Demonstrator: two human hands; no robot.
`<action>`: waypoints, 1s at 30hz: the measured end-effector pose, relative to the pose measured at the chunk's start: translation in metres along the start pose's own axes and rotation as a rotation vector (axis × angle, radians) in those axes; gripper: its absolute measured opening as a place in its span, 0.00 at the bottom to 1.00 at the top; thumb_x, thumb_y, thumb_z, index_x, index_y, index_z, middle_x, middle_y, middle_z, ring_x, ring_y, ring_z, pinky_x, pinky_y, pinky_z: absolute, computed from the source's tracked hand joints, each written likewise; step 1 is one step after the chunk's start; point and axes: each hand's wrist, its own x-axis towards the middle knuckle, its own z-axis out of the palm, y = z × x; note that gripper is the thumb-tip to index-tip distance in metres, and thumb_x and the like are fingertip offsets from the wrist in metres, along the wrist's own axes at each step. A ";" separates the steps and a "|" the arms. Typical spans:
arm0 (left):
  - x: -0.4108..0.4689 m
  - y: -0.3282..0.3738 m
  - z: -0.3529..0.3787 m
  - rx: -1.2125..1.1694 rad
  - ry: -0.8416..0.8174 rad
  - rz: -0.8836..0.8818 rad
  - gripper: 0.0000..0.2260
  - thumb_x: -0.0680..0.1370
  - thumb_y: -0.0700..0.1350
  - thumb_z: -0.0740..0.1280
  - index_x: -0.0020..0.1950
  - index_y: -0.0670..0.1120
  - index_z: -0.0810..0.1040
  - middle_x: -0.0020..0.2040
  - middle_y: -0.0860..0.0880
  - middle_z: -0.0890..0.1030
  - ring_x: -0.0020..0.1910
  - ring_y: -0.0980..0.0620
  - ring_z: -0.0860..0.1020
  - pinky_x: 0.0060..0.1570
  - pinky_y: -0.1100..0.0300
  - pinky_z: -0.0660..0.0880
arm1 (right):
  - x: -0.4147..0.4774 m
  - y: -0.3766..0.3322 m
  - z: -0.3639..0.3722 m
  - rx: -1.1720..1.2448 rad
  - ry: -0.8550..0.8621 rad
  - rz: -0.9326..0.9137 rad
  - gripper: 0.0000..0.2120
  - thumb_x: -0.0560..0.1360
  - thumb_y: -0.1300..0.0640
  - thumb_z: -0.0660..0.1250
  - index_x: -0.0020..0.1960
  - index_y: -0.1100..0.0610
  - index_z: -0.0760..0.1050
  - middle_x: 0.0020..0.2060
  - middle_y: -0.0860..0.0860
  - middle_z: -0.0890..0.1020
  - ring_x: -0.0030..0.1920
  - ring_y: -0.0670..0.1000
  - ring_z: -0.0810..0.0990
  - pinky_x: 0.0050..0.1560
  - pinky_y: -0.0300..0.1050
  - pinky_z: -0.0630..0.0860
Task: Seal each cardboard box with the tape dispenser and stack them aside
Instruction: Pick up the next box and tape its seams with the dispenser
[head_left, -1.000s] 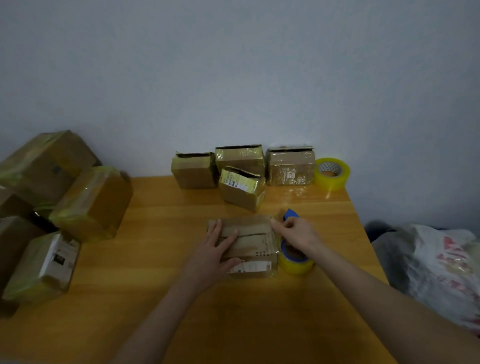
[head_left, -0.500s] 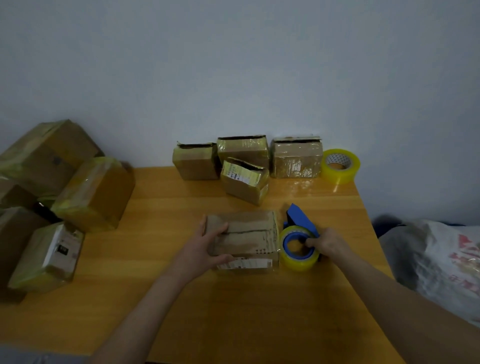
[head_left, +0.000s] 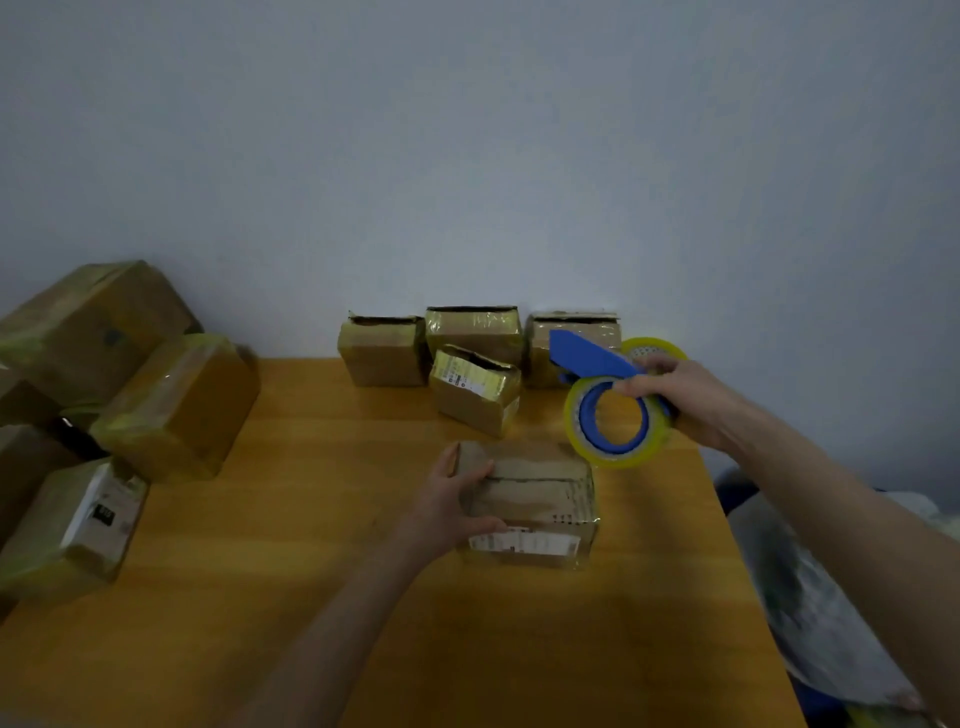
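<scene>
A wooden table (head_left: 311, 597) bears a central box (head_left: 540, 499) and four rear boxes (head_left: 382, 353).

Small cardboard box (head_left: 535, 499) lies flat at centre of the tabletop (head_left: 311, 519), top flaps down, white label on the near side. My left hand (head_left: 447, 509) grips its left end. Tape dispenser (head_left: 587, 415), blue frame with a yellowish roll, is held up in my right hand (head_left: 680, 400), beyond the box's right end. Four open-topped boxes (head_left: 475, 387) sit by the wall. Taped boxes (head_left: 176, 405) are piled at left.
</scene>
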 end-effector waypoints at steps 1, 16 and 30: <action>0.001 0.001 0.000 -0.008 0.003 -0.003 0.35 0.67 0.51 0.77 0.72 0.51 0.70 0.78 0.44 0.49 0.76 0.45 0.52 0.73 0.48 0.57 | -0.003 -0.007 0.002 -0.054 -0.019 -0.035 0.26 0.66 0.61 0.78 0.61 0.59 0.72 0.49 0.55 0.81 0.44 0.53 0.82 0.42 0.46 0.77; -0.001 0.005 -0.013 -0.240 0.001 -0.081 0.27 0.70 0.48 0.75 0.68 0.52 0.72 0.76 0.49 0.55 0.75 0.47 0.57 0.69 0.49 0.66 | -0.021 0.009 0.053 -0.571 -0.395 -0.209 0.27 0.66 0.64 0.76 0.60 0.50 0.69 0.53 0.51 0.76 0.51 0.50 0.79 0.48 0.40 0.77; 0.014 0.049 -0.036 -1.027 0.049 -0.395 0.07 0.77 0.45 0.69 0.50 0.43 0.79 0.40 0.48 0.83 0.38 0.56 0.81 0.33 0.64 0.76 | -0.018 0.019 0.039 -0.522 -0.422 -0.225 0.28 0.67 0.65 0.76 0.60 0.47 0.70 0.54 0.50 0.77 0.53 0.48 0.80 0.47 0.39 0.77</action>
